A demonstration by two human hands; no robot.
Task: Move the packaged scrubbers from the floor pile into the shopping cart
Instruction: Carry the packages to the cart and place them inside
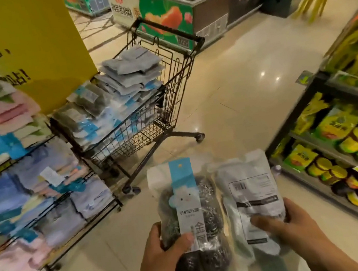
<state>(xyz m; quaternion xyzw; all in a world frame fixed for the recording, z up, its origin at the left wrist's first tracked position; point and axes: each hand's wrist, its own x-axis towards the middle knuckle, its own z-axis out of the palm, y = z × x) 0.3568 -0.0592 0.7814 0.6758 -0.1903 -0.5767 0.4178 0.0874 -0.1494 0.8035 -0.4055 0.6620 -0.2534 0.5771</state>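
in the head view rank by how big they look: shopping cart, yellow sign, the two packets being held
1. yellow sign
2. shopping cart
3. tie: front-facing scrubber packet in the left hand and back-facing packet in the right hand; they look alike, enlarged by nearness.

Both forearms are extended forward from the lower edge of the view, the left entering at about 6 o'clock, the right at about 5 o'clock. The left hand point(168, 249) is turned palm-inward, its thumb laid across the front of a scrubber pack point(189, 215) and its fingers curled behind it. The right hand point(288, 223) is held level with it toward 3 o'clock, thumb pressed on the face of a second pack point(251, 196), fingers wrapped behind.
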